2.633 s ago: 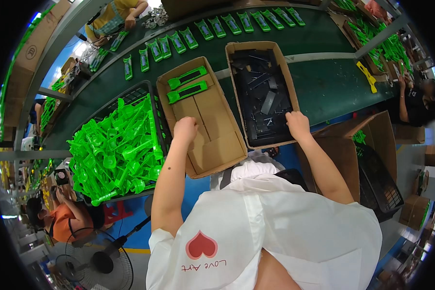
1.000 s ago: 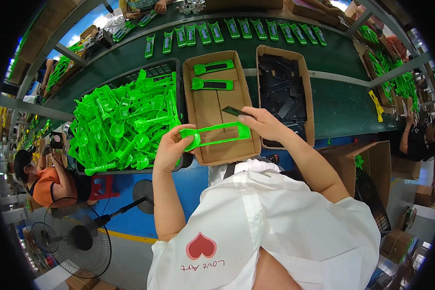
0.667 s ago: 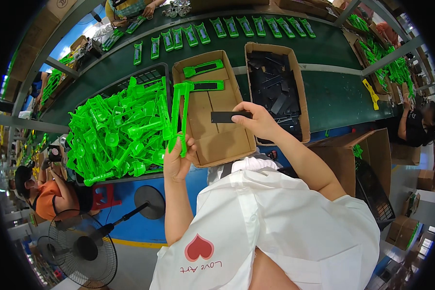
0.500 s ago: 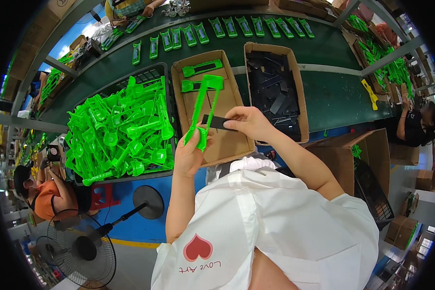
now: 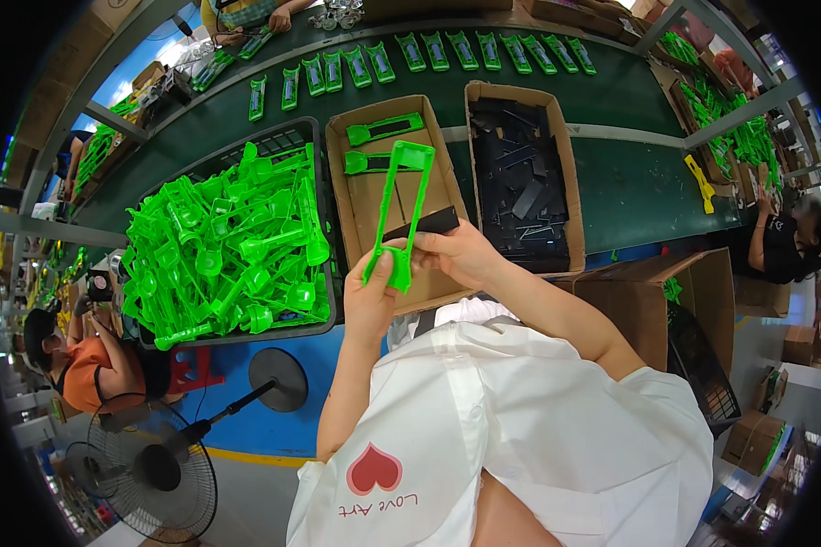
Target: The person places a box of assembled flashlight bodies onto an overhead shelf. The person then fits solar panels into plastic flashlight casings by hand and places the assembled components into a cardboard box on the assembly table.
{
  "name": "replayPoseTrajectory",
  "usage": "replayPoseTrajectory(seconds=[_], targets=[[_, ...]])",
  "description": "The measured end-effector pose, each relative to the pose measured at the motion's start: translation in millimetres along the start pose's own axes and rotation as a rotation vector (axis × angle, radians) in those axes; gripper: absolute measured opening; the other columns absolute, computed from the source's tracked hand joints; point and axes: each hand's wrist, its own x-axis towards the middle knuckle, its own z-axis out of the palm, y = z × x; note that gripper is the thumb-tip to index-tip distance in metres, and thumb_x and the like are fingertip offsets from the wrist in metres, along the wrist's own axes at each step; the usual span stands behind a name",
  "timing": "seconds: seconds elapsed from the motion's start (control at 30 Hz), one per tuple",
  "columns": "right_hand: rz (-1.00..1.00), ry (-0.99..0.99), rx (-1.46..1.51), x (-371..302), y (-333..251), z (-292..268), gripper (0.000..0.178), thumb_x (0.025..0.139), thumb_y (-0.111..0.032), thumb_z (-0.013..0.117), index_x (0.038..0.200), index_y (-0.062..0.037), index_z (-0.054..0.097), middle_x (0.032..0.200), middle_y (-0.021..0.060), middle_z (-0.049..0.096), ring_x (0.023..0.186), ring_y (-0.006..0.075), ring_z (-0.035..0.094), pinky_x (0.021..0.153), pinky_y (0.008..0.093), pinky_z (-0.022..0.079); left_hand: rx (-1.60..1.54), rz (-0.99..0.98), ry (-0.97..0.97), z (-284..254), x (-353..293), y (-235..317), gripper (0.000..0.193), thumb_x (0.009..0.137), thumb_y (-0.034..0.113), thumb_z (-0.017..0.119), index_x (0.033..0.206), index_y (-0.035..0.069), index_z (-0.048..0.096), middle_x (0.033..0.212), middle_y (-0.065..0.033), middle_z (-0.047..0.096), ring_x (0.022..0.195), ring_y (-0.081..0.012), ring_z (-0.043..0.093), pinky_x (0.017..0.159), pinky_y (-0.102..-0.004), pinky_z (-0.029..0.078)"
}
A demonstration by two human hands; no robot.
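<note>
My left hand [image 5: 369, 296] grips the lower end of a long green plastic frame [image 5: 414, 157], which stands up with its open slot toward me. Close against it, my right hand [image 5: 465, 257] pinches a flat black strip [image 5: 440, 221]. The strip passes behind the frame's lower part, and I cannot tell whether it sits in the slot. Under both hands is a cardboard box [image 5: 348, 214] with two green frames in it, the nearer holding a black piece. To its right, another box [image 5: 573, 214] contains many black strips [image 5: 524, 193].
A black crate [image 5: 323, 173] heaped with green frames [image 5: 233, 242] stands left. Green pieces with grey inserts [image 5: 379, 64] line the bench's far side. A yellow piece [image 5: 700, 182] lies right. Co-workers sit at both sides; a fan [image 5: 160, 469] stands lower left.
My right hand has moved in toward my left, bringing the black strip against the green frame's lower end. The frame has shifted slightly right.
</note>
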Motion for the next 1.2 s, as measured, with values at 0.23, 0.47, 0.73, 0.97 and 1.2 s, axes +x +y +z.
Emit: replayPoseTrajectory(seconds=[0.23, 0.47, 0.73, 0.97, 1.2], targets=[[0.031, 0.021, -0.730, -21, -37, -7, 0.018, 0.084, -0.017, 0.051, 0.074, -0.0023, 0.053, 0.055, 0.0012, 0.053, 0.041, 0.0026, 0.044, 0.037, 0.0158, 0.032, 0.595, 0.255, 0.057, 2, -5, 16, 0.019, 0.082, 0.007, 0.050, 0.099, -0.002, 0.055, 0.106, -0.0099, 0.051, 0.089, -0.0170, 0.054, 0.077, -0.0258, 0.042], [0.041, 0.067, -0.725, -35, -56, -15, 0.025, 0.083, -0.022, 0.053, 0.067, -0.0029, 0.051, 0.052, 0.0009, 0.052, 0.038, 0.0037, 0.044, 0.037, 0.0172, 0.034, 0.421, 0.183, 0.333, -14, -8, 37, 0.019, 0.079, 0.007, 0.057, 0.096, -0.002, 0.058, 0.081, -0.0043, 0.058, 0.069, -0.0108, 0.056, 0.060, -0.0207, 0.045], [0.231, 0.081, -1.007, -34, -61, 13, 0.017, 0.083, -0.016, 0.052, 0.078, 0.0002, 0.055, 0.051, 0.0005, 0.051, 0.038, 0.0037, 0.044, 0.038, 0.0184, 0.033, 0.449, -0.182, -0.024, -34, -4, 42, 0.018, 0.076, 0.006, 0.060, 0.093, -0.001, 0.058, 0.073, -0.0047, 0.059, 0.062, -0.0092, 0.054, 0.055, -0.0217, 0.045], [0.279, 0.187, -1.146, -24, -51, 19, 0.018, 0.083, -0.017, 0.052, 0.081, 0.0005, 0.056, 0.052, 0.0013, 0.051, 0.038, 0.0044, 0.044, 0.038, 0.0198, 0.036, 0.456, -0.173, -0.054, -28, 4, 42, 0.016, 0.079, 0.005, 0.057, 0.092, -0.004, 0.055, 0.071, -0.0074, 0.059, 0.059, -0.0107, 0.054, 0.050, -0.0236, 0.043], [-0.373, 0.383, -1.823, -19, -33, 11, 0.037, 0.067, -0.031, 0.067, 0.073, -0.0037, 0.043, 0.057, 0.0100, 0.048, 0.054, 0.0280, 0.051, 0.050, 0.0346, 0.042, 0.521, -0.112, -0.026, -37, 3, 36, 0.014, 0.078, 0.003, 0.057, 0.091, -0.002, 0.058, 0.076, -0.0042, 0.060, 0.065, -0.0075, 0.054, 0.056, -0.0211, 0.044]])
